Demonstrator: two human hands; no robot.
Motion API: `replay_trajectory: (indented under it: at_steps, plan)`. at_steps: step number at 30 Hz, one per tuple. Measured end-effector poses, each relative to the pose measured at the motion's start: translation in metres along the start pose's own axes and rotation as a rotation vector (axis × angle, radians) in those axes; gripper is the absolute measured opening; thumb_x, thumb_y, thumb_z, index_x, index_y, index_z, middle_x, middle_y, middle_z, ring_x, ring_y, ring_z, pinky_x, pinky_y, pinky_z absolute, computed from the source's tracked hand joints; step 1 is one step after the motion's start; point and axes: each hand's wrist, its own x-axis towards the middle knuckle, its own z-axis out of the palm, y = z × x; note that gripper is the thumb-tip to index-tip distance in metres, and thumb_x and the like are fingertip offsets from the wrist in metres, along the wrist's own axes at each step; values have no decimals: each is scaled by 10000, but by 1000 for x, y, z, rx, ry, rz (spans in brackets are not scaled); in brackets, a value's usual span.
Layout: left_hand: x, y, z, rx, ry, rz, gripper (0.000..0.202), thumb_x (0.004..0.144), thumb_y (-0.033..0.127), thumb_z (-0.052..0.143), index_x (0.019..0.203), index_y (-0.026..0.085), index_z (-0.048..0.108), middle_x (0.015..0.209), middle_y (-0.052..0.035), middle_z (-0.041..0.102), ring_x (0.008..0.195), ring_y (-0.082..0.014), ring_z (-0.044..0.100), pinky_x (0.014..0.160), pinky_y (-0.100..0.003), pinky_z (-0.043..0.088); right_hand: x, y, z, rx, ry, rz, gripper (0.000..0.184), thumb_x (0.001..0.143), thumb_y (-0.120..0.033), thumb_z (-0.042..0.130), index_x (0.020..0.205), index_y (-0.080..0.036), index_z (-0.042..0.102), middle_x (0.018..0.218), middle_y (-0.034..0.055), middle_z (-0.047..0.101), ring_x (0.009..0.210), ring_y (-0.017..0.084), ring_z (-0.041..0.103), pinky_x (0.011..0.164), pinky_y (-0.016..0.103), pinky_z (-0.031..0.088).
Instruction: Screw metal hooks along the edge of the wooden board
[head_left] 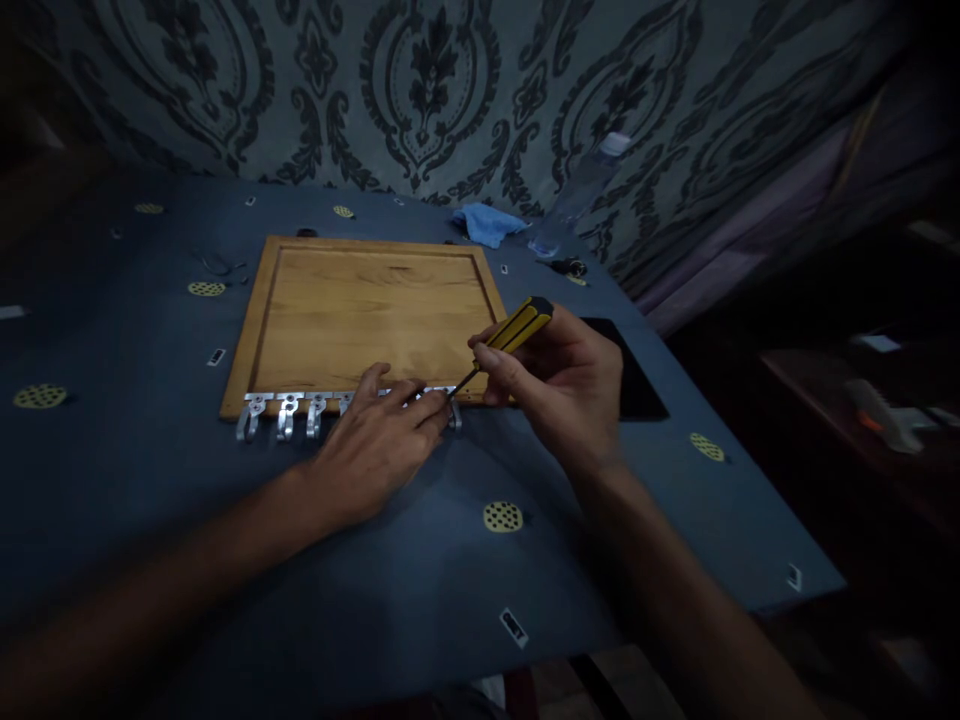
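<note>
A shallow wooden tray-like panel with a raised rim [375, 300] lies on the table. Along its near edge runs a metal hook rail [289, 405] with several silver hooks hanging over the side. My left hand [379, 440] rests across the rail, fingers stretched out and covering its middle part. My right hand [574, 385] grips a yellow and black screwdriver [523, 325], tilted with its shaft pointing down and left. The screwdriver's tip meets the right end of the rail, close beside my left fingertips. Whether a screw is under the tip cannot be made out.
The blue table cover [225, 560] has pineapple prints. Behind the panel are a blue cloth [489, 224], a clear plastic bottle [577, 195] and a small dark object [570, 267]. A flat black item [637, 385] lies right of the panel. Patterned wallpaper [427, 90] rises at the back.
</note>
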Motion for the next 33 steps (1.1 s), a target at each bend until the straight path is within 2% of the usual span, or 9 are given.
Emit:
replay_trajectory:
  at_steps: [3,8,11,15,22,28,33]
  plan:
    - [0,0,0,-1,24,7,215,1040,206,530,1172,143,688,1142,-48,760,1111,-243,662,1111,-478,350,1,0,-1,41,-9,-8,357,718,-479,889,791,-220,654,704,-48,664,461,84,597,429,216,540]
    - [0,1,-1,-7,-3,-4,203,1025,201,565,1178,154,690,1152,-43,754,1115,-235,655,1126,-468,344,2,-2,-4,33,-82,-1,398,785,-567,810,976,-231,715,763,-22,706,485,100,622,495,257,578]
    - [0,1,-2,-6,-7,1,212,1017,187,576,1197,143,679,1162,-46,750,1128,-243,649,1130,-474,339,1,-1,-3,26,-57,-14,359,764,-525,843,889,-223,693,727,-35,675,472,95,616,450,234,545]
    - [0,1,-1,-3,5,9,228,1039,197,531,1202,133,676,1159,-55,751,1115,-245,653,1113,-487,356,-1,1,2,33,6,-43,380,741,-446,883,755,-222,576,696,-63,611,437,71,585,399,207,511]
    - [-3,-1,3,-8,13,8,230,1038,207,537,1218,164,673,1188,-47,743,1156,-233,639,1137,-475,331,0,2,3,63,211,-164,336,802,-428,836,818,-225,569,781,-58,634,422,47,543,363,197,455]
    - [-3,-1,4,-9,7,-2,235,1042,204,525,1225,156,665,1191,-48,744,1148,-231,641,1128,-474,332,0,5,1,-9,140,-171,267,847,-352,798,810,-234,562,775,-61,618,428,49,527,364,204,468]
    - [-3,-1,3,-5,5,9,246,1046,203,515,1244,151,651,1184,-50,743,1146,-233,640,1116,-476,338,-1,7,3,-16,125,-140,308,833,-397,809,808,-237,547,764,-65,613,427,51,531,366,208,474]
